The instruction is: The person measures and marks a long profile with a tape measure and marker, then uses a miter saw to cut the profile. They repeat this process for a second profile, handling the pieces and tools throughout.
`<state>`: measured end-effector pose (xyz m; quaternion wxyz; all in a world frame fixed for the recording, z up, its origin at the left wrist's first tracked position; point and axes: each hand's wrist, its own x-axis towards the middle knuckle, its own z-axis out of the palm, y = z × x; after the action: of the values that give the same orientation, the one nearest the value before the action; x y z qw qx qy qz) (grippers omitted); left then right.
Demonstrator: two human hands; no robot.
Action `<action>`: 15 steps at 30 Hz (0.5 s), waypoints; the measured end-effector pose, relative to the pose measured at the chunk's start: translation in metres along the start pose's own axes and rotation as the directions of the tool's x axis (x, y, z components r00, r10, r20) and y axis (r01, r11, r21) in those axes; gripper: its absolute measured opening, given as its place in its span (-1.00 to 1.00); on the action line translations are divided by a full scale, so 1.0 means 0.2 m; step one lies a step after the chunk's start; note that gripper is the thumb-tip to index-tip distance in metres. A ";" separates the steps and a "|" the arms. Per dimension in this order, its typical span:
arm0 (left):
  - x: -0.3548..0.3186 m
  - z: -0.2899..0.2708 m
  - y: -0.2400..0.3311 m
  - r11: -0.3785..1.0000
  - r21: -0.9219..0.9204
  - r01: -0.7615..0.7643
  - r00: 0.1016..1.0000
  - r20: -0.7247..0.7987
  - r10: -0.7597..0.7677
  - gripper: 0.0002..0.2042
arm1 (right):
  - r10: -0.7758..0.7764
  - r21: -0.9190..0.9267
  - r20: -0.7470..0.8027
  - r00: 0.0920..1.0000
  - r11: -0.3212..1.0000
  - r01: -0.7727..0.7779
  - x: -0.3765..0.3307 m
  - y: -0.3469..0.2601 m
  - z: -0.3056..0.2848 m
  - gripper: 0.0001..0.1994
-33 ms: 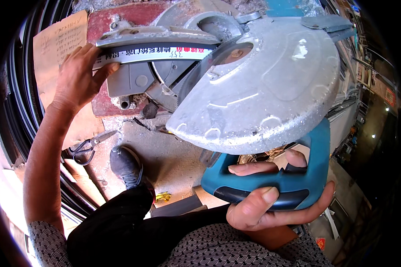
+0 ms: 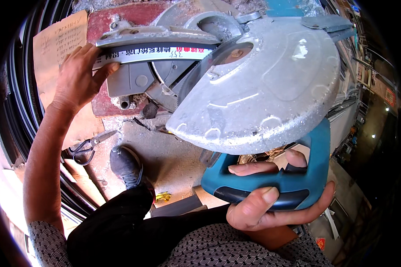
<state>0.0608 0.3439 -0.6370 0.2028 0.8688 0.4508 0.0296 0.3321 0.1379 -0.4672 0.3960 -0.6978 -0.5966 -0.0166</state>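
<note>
A chop saw with a large grey metal blade guard (image 2: pixel 263 89) and a teal handle (image 2: pixel 307 178) fills the middle of the view. My right hand (image 2: pixel 272 202) is wrapped around the teal handle, with the thumb on top. My left hand (image 2: pixel 78 80) presses a long pale strip with a printed label (image 2: pixel 156 52) against the saw's grey fence (image 2: pixel 133 32). The fingers lie over the strip's left end. The blade itself is mostly hidden under the guard, which sits just to the right of the strip.
Scissors (image 2: pixel 87 147) lie on the concrete floor below the saw, beside my dark shoe (image 2: pixel 127 164). A brown cardboard sheet with handwriting (image 2: pixel 53 44) leans at the upper left. Dark long profiles (image 2: pixel 13 111) are stacked along the left. A small yellow scrap (image 2: pixel 163 196) lies by my leg.
</note>
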 end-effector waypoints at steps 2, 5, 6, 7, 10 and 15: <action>0.00 0.00 -0.01 1.000 -0.002 -0.006 1.000 -0.004 0.006 -0.55 | 0.012 0.041 0.006 1.000 0.999 -0.012 0.01 -0.01 0.01 -0.16; -0.01 0.00 0.01 1.000 0.012 -0.028 0.998 -0.059 0.029 -0.58 | 0.061 0.014 0.023 0.998 0.998 -0.061 0.02 -0.03 -0.01 -0.16; 0.00 0.00 0.02 0.999 0.021 -0.037 0.996 -0.083 0.039 -0.59 | 0.087 -0.014 0.014 0.996 0.996 -0.087 0.02 -0.04 -0.01 -0.16; 0.00 -0.01 0.03 1.000 0.018 -0.025 0.998 -0.055 0.026 -0.57 | 0.120 -0.059 -0.024 0.993 0.991 -0.121 0.01 -0.06 0.01 -0.17; -0.02 -0.03 0.02 1.000 0.010 0.018 1.000 -0.007 -0.018 -0.53 | 0.167 -0.096 -0.037 0.985 0.981 -0.169 0.01 -0.10 0.03 -0.17; 0.00 -0.01 0.01 0.999 0.039 -0.029 1.000 -0.006 0.029 -0.53 | 0.161 -0.115 0.012 0.987 0.981 -0.159 0.00 -0.10 0.02 -0.20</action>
<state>0.0619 0.3442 -0.6347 0.1839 0.8789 0.4394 0.0268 0.3129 0.1401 -0.4584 0.3491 -0.7652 -0.5409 -0.0112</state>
